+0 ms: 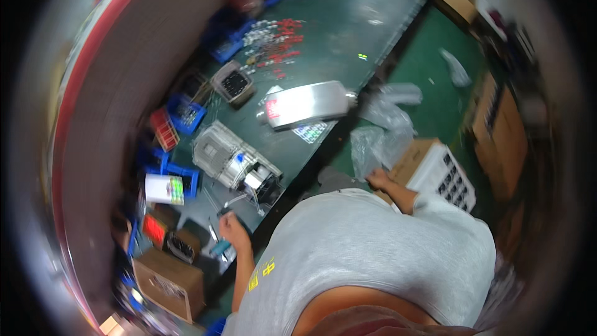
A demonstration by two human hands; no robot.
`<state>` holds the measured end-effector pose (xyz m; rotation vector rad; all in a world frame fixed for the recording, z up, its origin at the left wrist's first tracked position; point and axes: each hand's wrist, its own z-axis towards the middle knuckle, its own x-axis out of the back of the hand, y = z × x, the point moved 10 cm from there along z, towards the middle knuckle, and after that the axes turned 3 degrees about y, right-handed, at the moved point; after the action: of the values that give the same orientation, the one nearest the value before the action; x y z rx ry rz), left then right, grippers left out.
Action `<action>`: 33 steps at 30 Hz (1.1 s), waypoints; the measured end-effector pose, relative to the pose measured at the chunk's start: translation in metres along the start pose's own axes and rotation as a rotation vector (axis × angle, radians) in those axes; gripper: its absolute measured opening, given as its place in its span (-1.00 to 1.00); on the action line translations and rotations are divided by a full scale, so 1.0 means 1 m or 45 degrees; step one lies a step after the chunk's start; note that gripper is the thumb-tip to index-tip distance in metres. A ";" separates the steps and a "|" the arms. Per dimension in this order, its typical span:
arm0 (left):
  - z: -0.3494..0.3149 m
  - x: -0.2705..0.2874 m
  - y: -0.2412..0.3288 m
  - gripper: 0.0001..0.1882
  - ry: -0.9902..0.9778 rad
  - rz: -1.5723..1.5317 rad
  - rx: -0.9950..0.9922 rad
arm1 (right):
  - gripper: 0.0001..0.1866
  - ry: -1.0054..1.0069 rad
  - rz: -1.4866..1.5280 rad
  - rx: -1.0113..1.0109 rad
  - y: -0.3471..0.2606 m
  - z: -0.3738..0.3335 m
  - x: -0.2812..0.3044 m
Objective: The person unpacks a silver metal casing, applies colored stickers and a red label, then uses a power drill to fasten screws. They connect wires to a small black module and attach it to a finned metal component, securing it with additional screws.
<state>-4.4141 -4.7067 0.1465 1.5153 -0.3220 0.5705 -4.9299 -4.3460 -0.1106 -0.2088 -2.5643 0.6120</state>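
The left grip (234,231), its fingers curled, is at the near side of a boxy grey metal unit with a black end (217,152) that lies on a dark green counter (348,18); blur makes it impossible to tell whether it has hold of anything. The right grip (377,178), well to the right of the unit, has bent fingers at the lower end of a crumpled clear plastic bag (370,143); whether it is closed on the plastic cannot be told. Farther right of the unit stands a brown cardboard box with a white, dark-spotted panel (429,171). A long silver metal canister with a red patch (311,102) lies beyond the unit and to its right, while small red and white pieces (280,43) are scattered farther beyond it.
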 end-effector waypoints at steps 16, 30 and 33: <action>0.004 -0.190 0.180 -0.77 -0.709 -0.310 -0.396 | -0.79 0.490 0.968 -0.178 0.078 -0.058 0.015; -0.107 -0.232 0.170 -0.81 -1.365 -0.419 -0.382 | -0.77 0.648 0.946 -0.605 0.255 -0.260 -0.196; -0.142 -0.235 0.195 -0.81 -1.423 -0.462 -0.586 | -0.82 0.899 1.142 -0.603 0.253 -0.263 -0.167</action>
<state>-4.7353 -4.6095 0.1773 1.2569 -0.9281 -0.6637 -4.6462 -4.0626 -0.0935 -1.4836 -1.7764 0.1324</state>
